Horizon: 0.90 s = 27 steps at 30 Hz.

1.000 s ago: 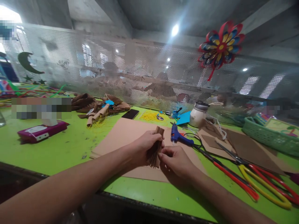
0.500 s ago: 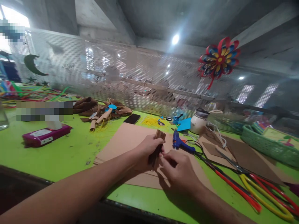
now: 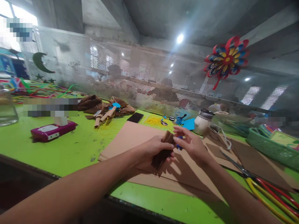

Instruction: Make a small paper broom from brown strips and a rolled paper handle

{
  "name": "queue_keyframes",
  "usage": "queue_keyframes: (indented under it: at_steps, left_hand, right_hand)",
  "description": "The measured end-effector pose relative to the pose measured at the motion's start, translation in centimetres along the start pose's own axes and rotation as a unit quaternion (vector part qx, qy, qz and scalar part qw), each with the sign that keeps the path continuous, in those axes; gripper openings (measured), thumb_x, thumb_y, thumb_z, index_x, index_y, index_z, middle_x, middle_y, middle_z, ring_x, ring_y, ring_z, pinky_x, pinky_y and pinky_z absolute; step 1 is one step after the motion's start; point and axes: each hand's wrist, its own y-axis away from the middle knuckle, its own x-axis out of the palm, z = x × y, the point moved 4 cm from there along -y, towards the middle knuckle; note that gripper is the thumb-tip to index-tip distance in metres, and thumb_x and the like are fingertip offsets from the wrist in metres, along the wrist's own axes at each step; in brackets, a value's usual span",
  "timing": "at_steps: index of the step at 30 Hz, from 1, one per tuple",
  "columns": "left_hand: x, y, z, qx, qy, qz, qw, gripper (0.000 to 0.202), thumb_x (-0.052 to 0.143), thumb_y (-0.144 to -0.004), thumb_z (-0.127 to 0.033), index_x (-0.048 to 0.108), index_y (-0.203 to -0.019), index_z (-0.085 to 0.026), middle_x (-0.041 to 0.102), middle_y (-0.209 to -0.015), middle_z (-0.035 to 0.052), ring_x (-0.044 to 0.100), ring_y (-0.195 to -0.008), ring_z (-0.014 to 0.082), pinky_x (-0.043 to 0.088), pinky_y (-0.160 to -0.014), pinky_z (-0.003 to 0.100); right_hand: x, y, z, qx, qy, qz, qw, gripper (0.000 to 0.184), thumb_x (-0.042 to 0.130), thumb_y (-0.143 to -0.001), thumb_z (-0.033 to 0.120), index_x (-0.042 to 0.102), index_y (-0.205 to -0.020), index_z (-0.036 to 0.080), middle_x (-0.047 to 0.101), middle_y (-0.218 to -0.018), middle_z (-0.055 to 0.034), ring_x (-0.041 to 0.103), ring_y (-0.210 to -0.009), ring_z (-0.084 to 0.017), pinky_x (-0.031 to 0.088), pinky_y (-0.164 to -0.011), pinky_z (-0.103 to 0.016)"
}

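Note:
My left hand (image 3: 153, 149) is closed around a thick bundle of pleated brown paper (image 3: 161, 157), thumb across its front, holding it tilted above stacked light-brown sheets (image 3: 128, 133). Beside the bundle's upper end is my right hand (image 3: 191, 144), fingers spread and its thumb close to the paper; whether they touch I cannot tell. Behind that hand, a blue glue gun (image 3: 179, 143) lies mostly hidden. Scissors (image 3: 245, 172) with red and yellow handles rest at the right.
On the green table (image 3: 81, 155) stand a purple tissue pack (image 3: 53, 131) and a white jar (image 3: 203, 121). Brown paper fans (image 3: 121, 107), a dark phone (image 3: 135, 117) and yellow strands (image 3: 155, 120) lie toward the back. A green basket (image 3: 268, 146) sits at right.
My right hand has come off the lower part of the bundle and risen to its upper end, its fingers opening. It now covers most of the glue gun. The view has shifted slightly.

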Motion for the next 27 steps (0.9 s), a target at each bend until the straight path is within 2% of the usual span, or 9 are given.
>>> queue_keyframes:
  at_steps: [7, 11, 15, 22, 27]
  left_hand:
    - [1.0, 0.4, 0.9, -0.038, 0.030, 0.016, 0.999, 0.022, 0.059, -0.074, -0.022, 0.057, -0.095, -0.014, 0.056, -0.066, 0.0032, 0.054, -0.053, 0.0096, 0.042, -0.048, 0.021]
    - [1.4, 0.2, 1.4, -0.061, 0.003, 0.023, 0.998, 0.014, 0.059, -0.073, -0.023, 0.059, -0.082, -0.013, 0.056, -0.064, 0.0032, 0.052, -0.049, 0.0092, 0.042, -0.046, 0.022]
    - [1.5, -0.2, 1.5, -0.059, -0.020, 0.056, 0.996, 0.012, 0.058, -0.073, -0.022, 0.059, -0.077, -0.010, 0.057, -0.063, 0.0042, 0.053, -0.048, 0.0103, 0.045, -0.049, 0.025]
    - [2.0, -0.1, 0.9, -0.056, -0.001, 0.062, 0.996, 0.006, 0.058, -0.073, -0.015, 0.057, -0.073, -0.009, 0.058, -0.062, 0.0036, 0.055, -0.052, 0.0095, 0.047, -0.056, 0.025]
    - [2.3, 0.1, 0.9, -0.060, -0.013, 0.049, 0.997, 0.009, 0.059, -0.072, -0.018, 0.056, -0.072, -0.010, 0.058, -0.060, 0.0033, 0.054, -0.051, 0.0102, 0.045, -0.055, 0.025]
  right_hand:
    - [0.8, 1.6, 0.2, 0.006, -0.023, 0.032, 0.999, 0.039, 0.058, -0.076, 0.028, 0.055, -0.114, 0.016, 0.060, -0.110, -0.0105, 0.057, -0.099, -0.022, 0.047, -0.082, -0.036]
    - [1.2, 1.8, 0.1, 0.029, -0.075, 0.000, 0.997, 0.028, 0.059, -0.077, 0.028, 0.061, -0.102, 0.017, 0.066, -0.100, -0.0076, 0.060, -0.090, -0.020, 0.047, -0.081, -0.034]
    - [1.5, 1.9, 0.3, 0.045, -0.123, -0.023, 0.991, 0.022, 0.062, -0.074, 0.030, 0.065, -0.091, 0.016, 0.067, -0.093, -0.0073, 0.061, -0.085, -0.020, 0.049, -0.076, -0.033]
    - [1.3, 2.2, 0.5, 0.068, -0.168, 0.002, 0.984, 0.030, 0.061, -0.075, 0.027, 0.065, -0.103, 0.019, 0.066, -0.102, -0.0063, 0.060, -0.088, -0.019, 0.047, -0.078, -0.033]
    - [1.2, 2.2, 0.3, 0.065, -0.169, 0.011, 0.983, 0.029, 0.058, -0.077, 0.028, 0.065, -0.104, 0.019, 0.066, -0.101, -0.0058, 0.059, -0.092, -0.019, 0.046, -0.082, -0.034]
